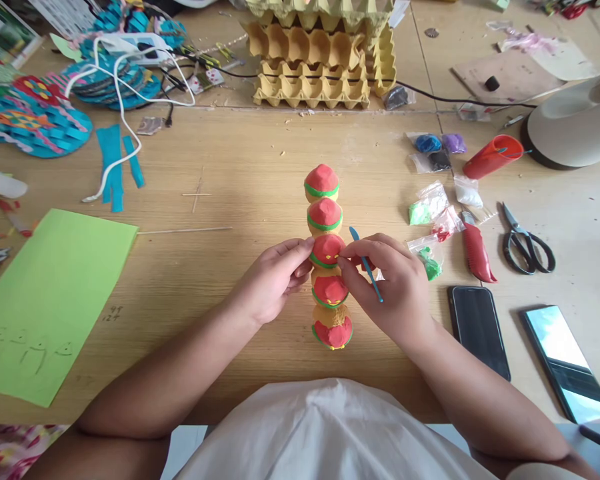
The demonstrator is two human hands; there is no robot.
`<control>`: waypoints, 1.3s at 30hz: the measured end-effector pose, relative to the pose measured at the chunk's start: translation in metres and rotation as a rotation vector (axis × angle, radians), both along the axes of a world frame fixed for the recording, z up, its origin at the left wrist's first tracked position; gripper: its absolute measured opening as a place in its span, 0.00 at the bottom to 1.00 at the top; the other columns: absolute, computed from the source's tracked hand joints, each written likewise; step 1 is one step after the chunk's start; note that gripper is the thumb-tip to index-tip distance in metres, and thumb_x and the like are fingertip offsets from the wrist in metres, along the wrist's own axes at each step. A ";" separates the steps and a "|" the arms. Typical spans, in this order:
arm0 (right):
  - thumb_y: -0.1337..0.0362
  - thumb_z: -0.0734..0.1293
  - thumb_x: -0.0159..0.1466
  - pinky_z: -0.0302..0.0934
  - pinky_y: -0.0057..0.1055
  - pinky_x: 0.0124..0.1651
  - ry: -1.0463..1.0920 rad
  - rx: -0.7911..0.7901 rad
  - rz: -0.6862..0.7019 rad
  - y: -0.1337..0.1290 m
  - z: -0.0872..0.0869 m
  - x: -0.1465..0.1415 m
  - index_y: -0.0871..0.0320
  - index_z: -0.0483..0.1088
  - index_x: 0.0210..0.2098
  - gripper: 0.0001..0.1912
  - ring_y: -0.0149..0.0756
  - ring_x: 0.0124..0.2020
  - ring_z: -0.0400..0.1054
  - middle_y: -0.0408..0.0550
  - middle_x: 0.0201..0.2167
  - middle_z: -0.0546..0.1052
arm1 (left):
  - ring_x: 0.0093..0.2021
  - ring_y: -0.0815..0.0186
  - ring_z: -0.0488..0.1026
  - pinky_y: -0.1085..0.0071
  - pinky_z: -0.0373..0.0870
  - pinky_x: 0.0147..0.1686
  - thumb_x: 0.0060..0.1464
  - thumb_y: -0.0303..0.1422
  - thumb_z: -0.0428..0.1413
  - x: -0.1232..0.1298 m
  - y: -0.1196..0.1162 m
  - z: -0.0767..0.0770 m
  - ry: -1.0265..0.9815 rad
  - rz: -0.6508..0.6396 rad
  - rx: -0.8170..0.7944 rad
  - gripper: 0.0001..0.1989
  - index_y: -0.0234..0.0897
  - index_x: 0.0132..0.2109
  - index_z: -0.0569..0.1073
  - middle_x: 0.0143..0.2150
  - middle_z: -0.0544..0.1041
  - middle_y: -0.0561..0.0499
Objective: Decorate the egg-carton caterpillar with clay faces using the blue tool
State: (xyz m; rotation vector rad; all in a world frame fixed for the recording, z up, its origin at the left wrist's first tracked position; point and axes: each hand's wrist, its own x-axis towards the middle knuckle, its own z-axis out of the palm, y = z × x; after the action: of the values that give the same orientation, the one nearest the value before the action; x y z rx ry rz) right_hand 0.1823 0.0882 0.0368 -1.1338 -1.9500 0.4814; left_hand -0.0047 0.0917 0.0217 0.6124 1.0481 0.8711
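A strip of egg-carton cups lies lengthwise in front of me, its bumps covered with red clay and edged in green. Small yellow dots sit on the lower red caps. My left hand grips the strip at its middle cup from the left, thumb on the red clay. At the right side of the same cup, my right hand pinches with thumb and forefinger close to the yellow dots. A blue clay tool is held slantwise in the right hand. Whatever sits between those fingertips is hidden.
Egg cartons stand at the back. Clay packets, a red cup, a red-handled cutter, scissors and two phones lie at right. Green paper, blue strips and a white cable are at left.
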 end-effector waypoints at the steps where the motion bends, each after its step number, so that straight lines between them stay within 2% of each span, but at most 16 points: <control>1: 0.71 0.67 0.66 0.65 0.32 0.34 -0.003 -0.006 0.001 0.000 0.000 0.000 0.56 0.73 0.36 0.05 0.35 0.31 0.72 0.45 0.29 0.76 | 0.19 0.78 0.49 0.80 0.44 0.18 0.58 0.43 0.62 0.000 0.000 0.000 0.003 0.001 0.003 0.20 0.35 0.28 0.64 0.22 0.57 0.59; 8: 0.71 0.66 0.65 0.63 0.32 0.34 -0.029 -0.033 0.003 -0.001 0.003 0.000 0.56 0.72 0.34 0.05 0.35 0.30 0.70 0.45 0.28 0.75 | 0.20 0.78 0.49 0.81 0.45 0.18 0.59 0.43 0.62 0.000 -0.002 -0.001 0.013 -0.003 0.008 0.20 0.35 0.29 0.65 0.22 0.57 0.59; 14: 0.74 0.66 0.62 0.62 0.31 0.33 0.028 -0.096 0.024 0.001 0.003 -0.001 0.56 0.71 0.33 0.06 0.34 0.30 0.68 0.44 0.29 0.75 | 0.19 0.78 0.48 0.81 0.46 0.17 0.61 0.43 0.60 -0.002 -0.001 -0.006 -0.019 -0.033 -0.034 0.22 0.36 0.27 0.60 0.23 0.56 0.59; 17: 0.73 0.67 0.61 0.61 0.30 0.32 0.139 -0.218 0.053 0.001 0.003 0.000 0.56 0.71 0.33 0.06 0.32 0.28 0.67 0.43 0.29 0.75 | 0.19 0.78 0.48 0.81 0.46 0.17 0.60 0.43 0.61 -0.003 0.000 -0.008 -0.055 -0.040 -0.096 0.23 0.36 0.27 0.60 0.22 0.55 0.59; 22: 0.65 0.69 0.65 0.60 0.29 0.29 0.517 -0.532 0.096 0.004 -0.002 0.002 0.55 0.72 0.34 0.04 0.30 0.27 0.65 0.42 0.29 0.74 | 0.18 0.78 0.49 0.80 0.46 0.15 0.58 0.43 0.63 -0.006 0.003 -0.008 -0.121 -0.014 -0.213 0.23 0.36 0.26 0.61 0.22 0.55 0.59; 26: 0.63 0.69 0.65 0.61 0.31 0.34 0.718 -0.564 0.028 0.009 -0.013 0.005 0.55 0.74 0.36 0.02 0.33 0.31 0.65 0.43 0.30 0.72 | 0.17 0.78 0.50 0.81 0.48 0.14 0.58 0.41 0.63 -0.007 0.005 -0.006 -0.144 0.014 -0.244 0.21 0.36 0.27 0.62 0.22 0.56 0.59; 29: 0.66 0.65 0.65 0.57 0.32 0.33 0.763 -0.535 0.021 0.013 -0.020 0.009 0.55 0.72 0.32 0.06 0.33 0.29 0.62 0.43 0.27 0.69 | 0.17 0.79 0.50 0.81 0.48 0.14 0.58 0.42 0.64 -0.007 0.006 -0.005 -0.143 0.008 -0.247 0.21 0.36 0.27 0.62 0.22 0.56 0.59; 31: 0.68 0.61 0.65 0.54 0.32 0.32 0.711 -0.468 0.000 0.016 -0.023 0.011 0.56 0.67 0.27 0.10 0.34 0.28 0.59 0.42 0.25 0.65 | 0.17 0.79 0.50 0.81 0.48 0.14 0.58 0.42 0.64 -0.007 0.006 -0.005 -0.146 0.001 -0.242 0.21 0.36 0.27 0.62 0.22 0.56 0.60; 34: 0.67 0.61 0.67 0.52 0.32 0.32 0.418 -0.357 -0.091 0.019 -0.024 0.014 0.55 0.62 0.23 0.15 0.34 0.27 0.58 0.41 0.23 0.62 | 0.17 0.79 0.51 0.81 0.49 0.14 0.58 0.42 0.64 -0.008 0.007 -0.004 -0.144 0.005 -0.238 0.22 0.36 0.27 0.62 0.22 0.56 0.60; 37: 0.68 0.66 0.66 0.53 0.32 0.33 0.047 -0.258 -0.126 0.022 -0.025 0.016 0.56 0.66 0.29 0.09 0.34 0.28 0.60 0.42 0.26 0.67 | 0.17 0.80 0.51 0.81 0.48 0.14 0.57 0.42 0.65 -0.008 0.007 -0.003 -0.145 0.024 -0.242 0.22 0.36 0.27 0.63 0.22 0.56 0.60; 39: 0.69 0.67 0.64 0.54 0.32 0.33 -0.101 -0.208 -0.110 0.024 -0.028 0.018 0.56 0.69 0.33 0.04 0.35 0.29 0.62 0.43 0.28 0.69 | 0.17 0.80 0.51 0.81 0.48 0.14 0.57 0.41 0.65 -0.008 0.007 -0.002 -0.146 0.033 -0.244 0.22 0.36 0.27 0.63 0.22 0.56 0.60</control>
State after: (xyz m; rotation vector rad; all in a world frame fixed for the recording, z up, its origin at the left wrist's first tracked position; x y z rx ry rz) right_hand 0.2000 0.1121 0.0093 -1.4139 -1.9447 0.5875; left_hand -0.0131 0.0991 0.0198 0.3234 1.0152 0.7897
